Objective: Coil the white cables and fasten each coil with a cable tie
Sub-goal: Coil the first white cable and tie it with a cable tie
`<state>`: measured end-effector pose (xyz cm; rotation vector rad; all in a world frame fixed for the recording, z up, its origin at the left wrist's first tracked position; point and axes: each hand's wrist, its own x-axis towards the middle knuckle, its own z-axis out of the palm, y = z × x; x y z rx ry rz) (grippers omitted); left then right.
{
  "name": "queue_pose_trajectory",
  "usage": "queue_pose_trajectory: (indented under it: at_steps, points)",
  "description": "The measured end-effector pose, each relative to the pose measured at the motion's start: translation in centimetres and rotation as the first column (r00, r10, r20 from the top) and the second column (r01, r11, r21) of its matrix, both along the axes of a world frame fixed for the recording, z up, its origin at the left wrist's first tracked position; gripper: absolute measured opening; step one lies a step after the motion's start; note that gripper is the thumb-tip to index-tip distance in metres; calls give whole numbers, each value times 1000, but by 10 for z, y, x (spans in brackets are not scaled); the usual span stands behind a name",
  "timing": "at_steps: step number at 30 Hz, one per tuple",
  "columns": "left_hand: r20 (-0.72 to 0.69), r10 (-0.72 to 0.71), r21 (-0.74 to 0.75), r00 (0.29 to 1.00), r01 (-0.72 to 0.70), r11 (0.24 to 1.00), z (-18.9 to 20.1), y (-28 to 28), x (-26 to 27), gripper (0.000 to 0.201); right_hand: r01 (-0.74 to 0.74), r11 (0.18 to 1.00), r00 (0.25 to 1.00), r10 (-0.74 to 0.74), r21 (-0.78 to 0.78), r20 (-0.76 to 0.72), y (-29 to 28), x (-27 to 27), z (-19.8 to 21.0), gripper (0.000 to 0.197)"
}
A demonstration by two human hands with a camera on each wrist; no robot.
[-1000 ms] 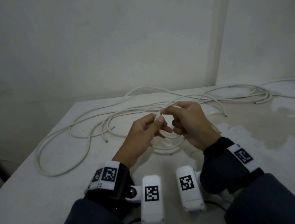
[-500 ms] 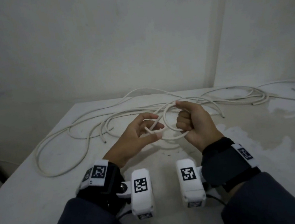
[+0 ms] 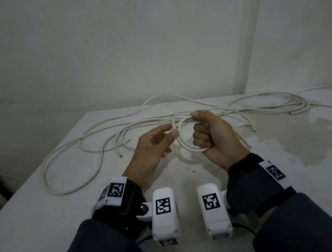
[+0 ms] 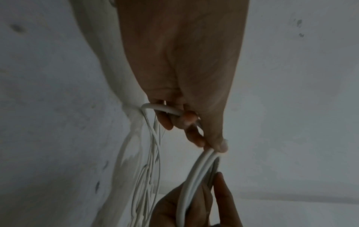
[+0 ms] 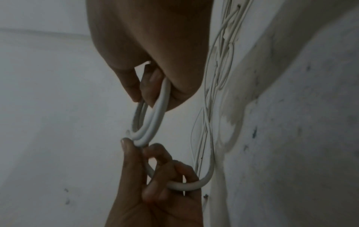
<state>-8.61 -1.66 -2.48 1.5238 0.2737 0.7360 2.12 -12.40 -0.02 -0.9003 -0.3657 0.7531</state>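
A small coil of white cable (image 3: 183, 136) hangs in the air above the table's middle. My right hand (image 3: 208, 135) grips the coil's right side, fingers curled round its loops (image 5: 155, 110). My left hand (image 3: 156, 141) is just left of the coil; its thumb and forefinger pinch the cable's free run (image 4: 163, 109) where it meets the coil (image 4: 196, 176). In the right wrist view the left hand (image 5: 161, 181) has its fingers curled over that strand (image 5: 184, 185). No cable tie is visible.
Several long loose white cables (image 3: 104, 141) sprawl across the back of the white table (image 3: 46, 213), reaching to its left edge and off to the right (image 3: 284, 107). A damp-looking stain (image 3: 309, 139) marks the table at right. Walls stand close behind.
The hands have drawn slightly apart and moved away from me. The left hand went from the coil's front to its left, now pinching the strand that feeds the coil.
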Motion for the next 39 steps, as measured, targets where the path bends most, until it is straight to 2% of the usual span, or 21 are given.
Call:
queue_pose_trajectory:
  at_steps: [2,4,7,9,11,15,21,28,32,35,37,39]
  points:
    - [3,-43,-47,999,43,998,-1,-2,3,27,12,1000,998,-12,-9,68,1,-2,1,17]
    - [18,-59,-99,998,61,993,0,-5,4,27,8,999,993,-4,-32,117,1,-4,2,18]
    - [77,-70,-281,995,89,956,3,-6,3,22,-37,998,989,44,-49,139,3,-7,2,23]
    - [145,-97,-424,985,150,893,5,-4,2,19,-61,997,986,68,-51,151,5,-10,3,24]
    - [195,-117,-505,974,202,839,6,-3,1,15,-70,996,981,77,-48,177,7,-12,3,25]
    - [265,-252,-601,931,364,712,8,-7,0,19,-14,999,955,27,-46,294,8,-13,1,29]
    - [303,-370,-710,878,467,527,10,-3,1,33,69,992,879,-12,-104,477,10,-16,0,31]
    - [244,-404,-721,882,443,532,16,0,-3,27,78,979,815,46,-188,577,11,-19,-2,17]
    - [232,-392,-752,890,420,507,14,6,-4,33,77,959,790,109,-274,603,11,-24,-2,11]
    - [279,-288,-768,916,393,506,11,9,-3,33,45,885,832,223,-463,508,7,-22,1,33]
    - [346,-235,-765,908,418,490,10,11,-4,31,49,767,872,280,-640,402,1,-17,1,46]
    - [408,-201,-749,891,453,483,10,12,-4,31,14,665,897,322,-747,303,-2,-15,0,48]
